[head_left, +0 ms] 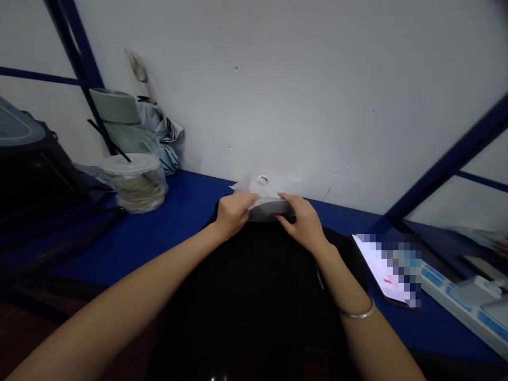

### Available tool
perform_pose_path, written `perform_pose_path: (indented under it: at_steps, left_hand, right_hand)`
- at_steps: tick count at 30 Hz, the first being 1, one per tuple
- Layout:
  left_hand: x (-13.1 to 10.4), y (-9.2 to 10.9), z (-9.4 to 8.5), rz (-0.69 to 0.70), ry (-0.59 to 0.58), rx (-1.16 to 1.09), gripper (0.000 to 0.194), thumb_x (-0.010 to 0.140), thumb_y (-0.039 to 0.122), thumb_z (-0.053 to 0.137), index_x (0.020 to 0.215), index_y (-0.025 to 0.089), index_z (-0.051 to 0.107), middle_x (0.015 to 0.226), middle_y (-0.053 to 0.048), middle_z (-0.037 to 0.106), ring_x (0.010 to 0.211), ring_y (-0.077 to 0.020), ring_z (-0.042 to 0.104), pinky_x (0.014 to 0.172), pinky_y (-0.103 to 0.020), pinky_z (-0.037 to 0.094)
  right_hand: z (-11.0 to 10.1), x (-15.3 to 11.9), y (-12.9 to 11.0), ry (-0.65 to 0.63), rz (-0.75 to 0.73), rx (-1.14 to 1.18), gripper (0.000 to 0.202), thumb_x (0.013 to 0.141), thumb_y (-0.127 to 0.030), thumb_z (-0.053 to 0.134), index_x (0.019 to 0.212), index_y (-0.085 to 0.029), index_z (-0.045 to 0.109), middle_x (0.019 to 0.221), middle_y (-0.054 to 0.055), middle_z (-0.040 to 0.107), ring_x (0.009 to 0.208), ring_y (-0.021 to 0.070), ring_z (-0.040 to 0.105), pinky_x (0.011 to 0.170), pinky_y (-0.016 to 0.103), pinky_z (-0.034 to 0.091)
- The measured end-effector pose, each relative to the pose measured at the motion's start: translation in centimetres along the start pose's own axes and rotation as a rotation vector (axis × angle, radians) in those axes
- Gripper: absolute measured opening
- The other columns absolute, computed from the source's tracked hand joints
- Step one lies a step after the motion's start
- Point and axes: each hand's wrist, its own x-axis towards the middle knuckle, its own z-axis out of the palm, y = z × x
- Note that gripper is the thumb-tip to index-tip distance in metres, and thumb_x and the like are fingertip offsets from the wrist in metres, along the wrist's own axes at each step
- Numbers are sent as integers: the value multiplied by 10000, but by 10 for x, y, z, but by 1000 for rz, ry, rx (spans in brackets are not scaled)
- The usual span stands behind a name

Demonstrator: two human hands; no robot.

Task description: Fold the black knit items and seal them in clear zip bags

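A whitish plastic bag (270,207) with a small barcode label near its top is spread between my two hands at the far edge of a black cloth (262,275). My left hand (235,210) is closed on the bag's left side, thumb on top. On the right side, my right hand (304,219) pinches the bag's edge between thumb and fingers. The black cloth lies under both hands and reaches toward me. What is inside the bag, if anything, cannot be made out.
A blue table (186,203) stands against a white wall. At the left are a plastic-wrapped tub (138,185), a green cylinder (117,108), a folded umbrella (169,135) and a dark bag (35,169). At the right lie a lit phone (381,270) and a power strip (460,296).
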Motion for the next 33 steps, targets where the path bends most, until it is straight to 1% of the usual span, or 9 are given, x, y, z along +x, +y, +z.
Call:
perform_pose_path:
  at_steps: [3, 7, 10, 12, 14, 17, 20, 24, 33]
  left_hand:
    - [1, 4, 2, 9, -34, -11, 245, 857, 233, 327, 946, 179, 549, 776, -42, 629, 736, -145, 592, 665, -240, 458]
    - [6, 1, 5, -184, -99, 48, 315, 852, 271, 388, 1143, 154, 420, 1015, -97, 578, 953, -189, 543, 791, -304, 458]
    - [5, -3, 9, -269, -249, 138, 277, 832, 222, 400, 1085, 118, 440, 1082, -141, 529, 1027, -235, 498, 886, -402, 406]
    - [1, -6, 12, -291, -371, 194, 191, 821, 195, 396, 972, 119, 483, 1061, -145, 535, 1073, -262, 471, 936, -474, 347]
    - [-3, -8, 14, -297, -476, 236, 157, 818, 183, 393, 914, 121, 501, 1067, -150, 540, 1144, -290, 419, 961, -529, 294]
    - [-7, -10, 17, -291, -579, 288, 198, 819, 185, 404, 964, 98, 508, 1184, -189, 490, 1223, -331, 328, 961, -579, 261]
    - [-9, -11, 17, -260, -629, 298, 231, 818, 182, 410, 1007, 96, 510, 1268, -195, 433, 1241, -339, 304, 956, -600, 251]
    - [-9, -12, 17, -212, -688, 261, 242, 822, 168, 389, 1007, 110, 535, 1298, -164, 422, 1245, -324, 309, 953, -601, 259]
    - [-12, -17, 23, -79, -776, 215, 391, 813, 118, 324, 1142, 180, 526, 1424, -54, 230, 1302, -328, 164, 952, -629, 235]
  right_hand:
    - [3, -2, 3, 88, 60, -24, 235, 756, -149, 485, 968, -198, 573, 891, 49, 617, 827, 181, 557, 723, 324, 441]
    - [-2, -2, 18, 439, 208, -121, 230, 768, -139, 457, 929, -214, 603, 861, 51, 586, 831, 181, 541, 731, 337, 430]
    - [-10, -2, 30, 640, 340, -215, 264, 772, -134, 438, 945, -217, 620, 908, 66, 548, 875, 192, 522, 769, 362, 410]
    - [-14, -4, 37, 683, 418, -279, 297, 764, -119, 423, 952, -219, 630, 945, 76, 524, 908, 202, 506, 788, 378, 389]
    - [-15, -6, 44, 658, 490, -335, 331, 746, -107, 415, 959, -228, 637, 970, 80, 513, 921, 213, 484, 795, 394, 364]
    - [-12, -12, 55, 516, 585, -364, 365, 703, -88, 423, 948, -229, 654, 955, 88, 523, 881, 224, 460, 772, 409, 342]
    - [-10, -16, 62, 383, 667, -368, 371, 674, -79, 430, 923, -212, 671, 946, 101, 535, 856, 232, 451, 747, 414, 341]
    - [-11, -18, 65, 327, 758, -389, 380, 667, -82, 427, 941, -195, 666, 939, 112, 532, 856, 239, 451, 739, 417, 342]
    - [0, -17, 57, -41, 823, -299, 418, 626, -76, 448, 1008, -184, 579, 927, 101, 514, 817, 230, 503, 650, 348, 366]
